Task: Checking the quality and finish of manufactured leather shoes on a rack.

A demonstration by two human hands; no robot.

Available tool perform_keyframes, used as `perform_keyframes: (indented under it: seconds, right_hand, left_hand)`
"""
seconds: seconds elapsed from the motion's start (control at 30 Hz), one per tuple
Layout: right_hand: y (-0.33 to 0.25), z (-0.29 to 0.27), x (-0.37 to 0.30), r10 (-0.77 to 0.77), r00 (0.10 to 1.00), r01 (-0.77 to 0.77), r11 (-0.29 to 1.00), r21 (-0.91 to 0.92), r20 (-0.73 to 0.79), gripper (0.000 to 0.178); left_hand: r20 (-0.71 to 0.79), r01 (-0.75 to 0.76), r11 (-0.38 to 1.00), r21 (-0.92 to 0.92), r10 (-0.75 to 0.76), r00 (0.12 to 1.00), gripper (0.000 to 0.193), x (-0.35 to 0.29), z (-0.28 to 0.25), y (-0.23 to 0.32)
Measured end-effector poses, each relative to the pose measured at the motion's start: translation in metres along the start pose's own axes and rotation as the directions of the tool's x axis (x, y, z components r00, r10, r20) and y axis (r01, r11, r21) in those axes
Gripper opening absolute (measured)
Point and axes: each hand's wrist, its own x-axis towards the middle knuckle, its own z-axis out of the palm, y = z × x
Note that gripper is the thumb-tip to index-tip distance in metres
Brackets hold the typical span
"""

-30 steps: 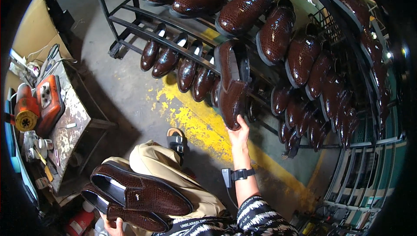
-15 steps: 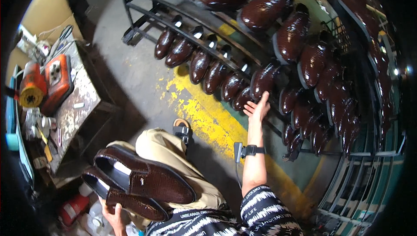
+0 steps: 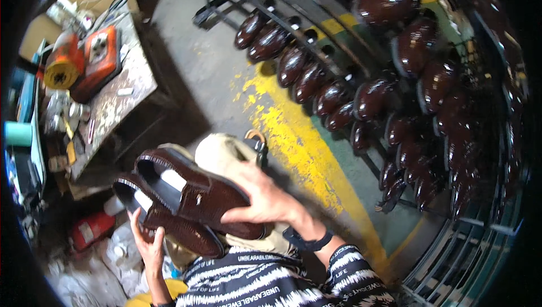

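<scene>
Two dark brown, scale-textured loafers lie side by side at the lower left, above my lap, toes pointing right. My left hand (image 3: 149, 247) holds the nearer loafer (image 3: 183, 232) at its near side, thumb and a fingertip against it. Across the toe end of the farther loafer (image 3: 204, 198) lies my right hand (image 3: 264, 197), thumb on the upper and fingers curving over the far side, partly hidden. Pale insoles show inside both openings. A dark band circles my right wrist.
A black metal rack (image 3: 288, 2) carries rows of glossy brown shoes (image 3: 372, 99) at the right. On the left, a worn workbench (image 3: 132, 67) holds an orange machine (image 3: 99, 58) and tools. Below it are a red container (image 3: 90, 231) and plastic bags (image 3: 84, 284). A yellow stripe (image 3: 293, 143) crosses the floor.
My right hand has come back from the rack's shoes at the right to the farther loafer's toe. The left hand stays at the nearer loafer. The view has shifted, moving the rack rightward.
</scene>
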Motion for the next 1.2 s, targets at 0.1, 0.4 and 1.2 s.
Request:
perform_keyframes:
  seconds: [0.1,0.4,1.2]
  right_hand:
    - [-0.024,0.018,-0.007,0.112,0.99,-0.09,0.967,-0.237,0.082,0.092]
    - [-0.043,0.051,-0.019,0.22,0.966,-0.258,0.88,-0.4,-0.139,0.097]
    - [-0.042,0.086,-0.002,0.297,0.872,-0.339,0.94,-0.043,-0.389,0.092]
  left_hand:
    - [0.016,-0.015,0.983,0.186,0.012,1.0,0.056,-0.004,0.005,0.008]
    - [0.023,-0.076,0.899,0.431,0.073,0.997,0.054,0.012,0.011,-0.002]
    - [0.34,-0.695,0.229,0.682,0.742,0.578,0.048,0.031,0.054,0.071]
